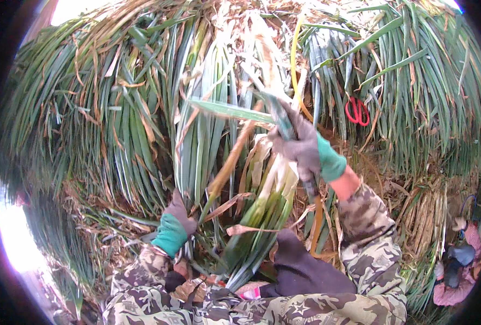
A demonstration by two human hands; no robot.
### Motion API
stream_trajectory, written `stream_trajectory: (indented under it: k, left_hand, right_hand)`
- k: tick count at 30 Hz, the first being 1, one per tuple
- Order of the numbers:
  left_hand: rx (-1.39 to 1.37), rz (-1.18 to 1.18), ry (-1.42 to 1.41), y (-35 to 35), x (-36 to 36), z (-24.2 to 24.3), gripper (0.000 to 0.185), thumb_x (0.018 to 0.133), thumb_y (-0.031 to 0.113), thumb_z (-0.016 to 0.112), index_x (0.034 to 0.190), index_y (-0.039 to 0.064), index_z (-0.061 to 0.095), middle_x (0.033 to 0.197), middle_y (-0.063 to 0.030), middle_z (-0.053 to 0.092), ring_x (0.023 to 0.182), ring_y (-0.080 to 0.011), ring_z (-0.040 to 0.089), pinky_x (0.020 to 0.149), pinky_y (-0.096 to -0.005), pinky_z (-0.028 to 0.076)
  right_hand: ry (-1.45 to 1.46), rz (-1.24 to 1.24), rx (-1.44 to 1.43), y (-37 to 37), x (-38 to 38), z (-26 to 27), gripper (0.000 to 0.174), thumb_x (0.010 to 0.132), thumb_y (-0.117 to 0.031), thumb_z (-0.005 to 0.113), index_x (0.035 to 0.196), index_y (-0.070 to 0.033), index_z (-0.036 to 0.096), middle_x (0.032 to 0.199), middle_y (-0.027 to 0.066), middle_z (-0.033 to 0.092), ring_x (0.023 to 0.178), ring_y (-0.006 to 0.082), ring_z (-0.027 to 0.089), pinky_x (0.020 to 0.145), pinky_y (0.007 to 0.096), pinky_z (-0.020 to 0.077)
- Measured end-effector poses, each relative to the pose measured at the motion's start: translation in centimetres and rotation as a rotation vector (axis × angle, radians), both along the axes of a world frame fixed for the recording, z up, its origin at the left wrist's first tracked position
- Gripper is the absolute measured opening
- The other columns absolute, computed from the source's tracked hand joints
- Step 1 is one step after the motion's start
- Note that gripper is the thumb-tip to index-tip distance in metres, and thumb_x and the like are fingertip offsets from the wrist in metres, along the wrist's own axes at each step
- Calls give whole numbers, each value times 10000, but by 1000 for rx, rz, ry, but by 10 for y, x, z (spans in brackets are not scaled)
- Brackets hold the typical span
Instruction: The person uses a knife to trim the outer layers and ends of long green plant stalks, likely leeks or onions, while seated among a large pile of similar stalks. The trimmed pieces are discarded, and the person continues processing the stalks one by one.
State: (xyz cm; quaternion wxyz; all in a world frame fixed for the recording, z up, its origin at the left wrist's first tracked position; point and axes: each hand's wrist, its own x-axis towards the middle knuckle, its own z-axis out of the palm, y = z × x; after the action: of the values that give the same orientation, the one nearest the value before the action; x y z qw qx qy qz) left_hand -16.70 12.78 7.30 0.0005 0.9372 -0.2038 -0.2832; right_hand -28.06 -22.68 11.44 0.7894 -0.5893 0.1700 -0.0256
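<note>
My right hand (299, 144), in a grey and green work glove, is closed around a green onion stalk (279, 113) in front of the heap; it is blurred. A long leaf (232, 111) points left from that fist. At the lower left, my left hand (179, 215), in a matching glove, is at the lower ends of the hanging leaves, its fingers partly hidden, so its grip is unclear. Between my arms a bunch of green onions (265, 203) lies with its pale part up and leaves down towards my lap. A brown withered stalk (234, 158) slants between the hands.
A large heap of long green onions (114, 101) spreads across the view. Red-handled scissors (357, 111) sit among the leaves at right. A yellow strap or tube (294, 61) runs down behind my right hand. Another person (462, 264) is at the far lower right. Dry leaves (423, 211) lie at right.
</note>
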Motion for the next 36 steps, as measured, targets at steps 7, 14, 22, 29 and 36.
stream_trajectory:
  k: [7, 14, 22, 29, 36]
  left_hand:
    - [240, -498, 599, 39, 28, 19, 530, 875, 517, 522, 1107, 50, 615, 1042, -284, 650, 950, -394, 654, 812, -477, 522]
    - [-973, -194, -74, -188, 56, 60, 327, 931, 182, 574, 1188, -19, 573, 934, -127, 661, 846, -174, 626, 755, -311, 509]
    - [-865, -191, -349, -314, 51, -22, 251, 844, 311, 673, 924, 75, 642, 945, -182, 670, 897, -302, 657, 802, -410, 508]
    - [-198, 85, -213, -276, 154, 12, 894, 686, 533, 720, 1346, 3, 435, 1349, -262, 511, 1181, -403, 566, 986, -465, 472]
    - [-318, -131, -550, -185, 50, -18, 715, 666, 466, 792, 1141, 25, 491, 1081, -214, 587, 918, -374, 632, 813, -453, 521]
  right_hand:
    - [-167, -86, -368, 8, 31, -47, 771, 818, 59, 510, 1525, -135, 271, 1055, 63, 609, 749, 95, 568, 630, 273, 504]
    - [-48, -227, -199, -15, -5, -39, 741, 847, 15, 590, 1514, -131, 301, 920, -45, 549, 699, 22, 466, 616, 177, 420]
    - [18, -300, -238, -38, -13, -28, 755, 842, 68, 572, 1517, -129, 296, 861, -39, 532, 684, 47, 503, 640, 210, 454]
    - [58, 21, 47, -11, 17, -9, 839, 806, 59, 561, 1538, -202, 247, 986, 19, 559, 683, 50, 505, 586, 210, 445]
    - [130, -23, -143, 27, 13, -6, 714, 875, -20, 555, 1523, -144, 283, 795, -54, 478, 595, 31, 430, 526, 207, 394]
